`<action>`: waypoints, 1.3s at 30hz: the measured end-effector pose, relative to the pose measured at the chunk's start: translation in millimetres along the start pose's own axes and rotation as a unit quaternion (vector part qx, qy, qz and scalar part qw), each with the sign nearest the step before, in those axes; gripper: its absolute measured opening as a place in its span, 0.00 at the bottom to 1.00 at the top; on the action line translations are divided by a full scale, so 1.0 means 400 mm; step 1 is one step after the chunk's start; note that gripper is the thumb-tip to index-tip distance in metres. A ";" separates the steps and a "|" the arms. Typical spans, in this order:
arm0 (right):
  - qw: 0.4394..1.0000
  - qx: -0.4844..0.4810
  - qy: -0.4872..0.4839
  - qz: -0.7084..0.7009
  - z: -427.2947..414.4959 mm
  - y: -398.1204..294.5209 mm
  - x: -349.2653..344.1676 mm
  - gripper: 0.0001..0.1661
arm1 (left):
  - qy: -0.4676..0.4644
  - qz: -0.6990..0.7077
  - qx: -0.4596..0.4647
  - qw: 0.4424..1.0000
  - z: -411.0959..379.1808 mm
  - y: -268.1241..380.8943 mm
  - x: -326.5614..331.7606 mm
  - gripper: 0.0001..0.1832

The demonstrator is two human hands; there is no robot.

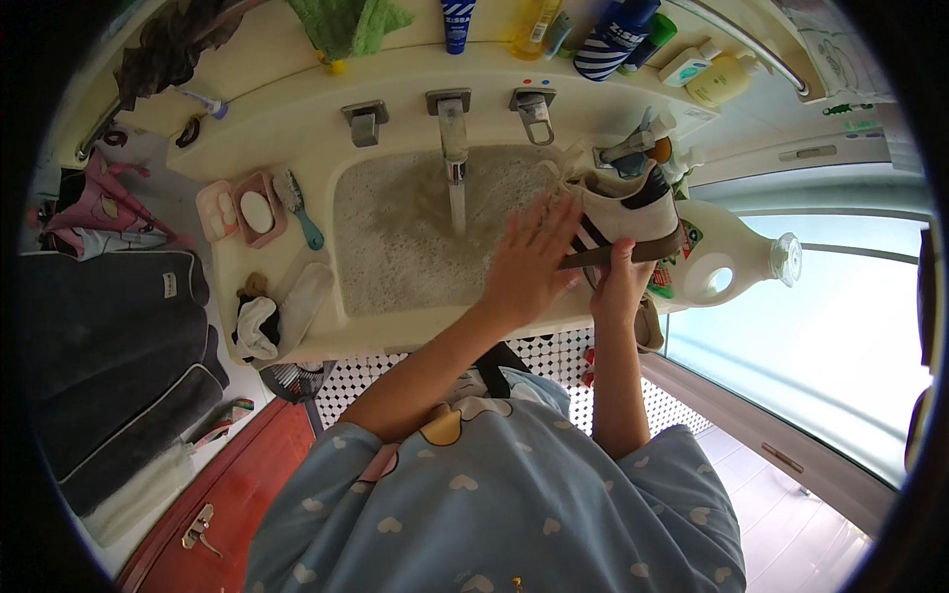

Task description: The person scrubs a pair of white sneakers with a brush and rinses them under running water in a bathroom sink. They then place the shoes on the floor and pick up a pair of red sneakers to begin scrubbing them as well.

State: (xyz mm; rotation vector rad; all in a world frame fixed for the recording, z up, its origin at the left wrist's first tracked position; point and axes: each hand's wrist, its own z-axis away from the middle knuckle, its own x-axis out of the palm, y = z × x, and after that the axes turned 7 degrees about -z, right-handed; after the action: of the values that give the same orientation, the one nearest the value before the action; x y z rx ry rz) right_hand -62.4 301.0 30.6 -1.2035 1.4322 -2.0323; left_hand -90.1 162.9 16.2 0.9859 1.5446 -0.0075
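Note:
A white sneaker (626, 211) with dark stripes, a black heel patch and a brown sole is tilted over the right side of the sink. My right hand (623, 285) grips it from below, the thumb pressed on the sole's edge. Flat fingers of my left hand (530, 256) lie across the front part of the shoe and hide much of it. Water runs from the faucet (454, 137) into the white sink (337, 244), which holds cloudy, foamy water (408, 252).
A large detergent jug (730, 256) lies on its side at the right. On the left counter are a scrub brush (300, 211), a soap dish (274, 189) and small socks (256, 326). Bottles, including a blue-striped one (612, 41), line the back ledge.

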 end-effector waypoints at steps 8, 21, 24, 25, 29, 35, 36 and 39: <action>0.969 -0.097 -0.072 0.217 -0.040 -0.022 -0.006 0.57 | 0.079 0.222 0.112 0.965 -0.029 0.034 -0.056 0.42; 0.959 -0.123 -0.168 0.195 -0.076 -0.094 -0.087 0.61 | -0.089 0.288 0.067 0.951 0.127 -0.095 0.017 0.35; 0.949 -0.123 -0.266 0.116 -0.102 -0.107 -0.102 0.64 | -0.011 0.290 -0.025 0.957 0.124 -0.134 -0.034 0.35; 0.955 -0.077 -0.281 0.064 -0.100 -0.110 -0.095 0.64 | -0.005 0.325 -0.069 0.943 0.115 -0.142 -0.032 0.35; 0.902 0.071 -0.385 -0.182 -0.104 -0.066 -0.066 0.62 | -0.055 0.546 -0.261 0.794 0.062 -0.142 -0.049 0.34; 0.802 0.159 -0.425 -0.388 -0.081 0.017 -0.022 0.56 | -0.194 0.588 -0.305 0.724 0.032 -0.103 -0.079 0.30; 0.834 0.183 -0.368 -0.367 -0.080 0.020 -0.023 0.53 | -0.176 0.557 -0.270 0.766 0.037 -0.094 -0.083 0.28; 0.904 0.247 -0.185 -0.295 -0.079 0.048 -0.041 0.48 | -0.058 0.548 -0.282 0.785 0.055 -0.086 -0.079 0.20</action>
State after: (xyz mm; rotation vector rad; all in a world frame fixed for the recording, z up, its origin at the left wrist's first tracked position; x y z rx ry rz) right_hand -81.9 323.2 2.7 -1.7873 0.3460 -2.1623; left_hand -95.3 111.8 18.6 1.2081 0.5865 1.1300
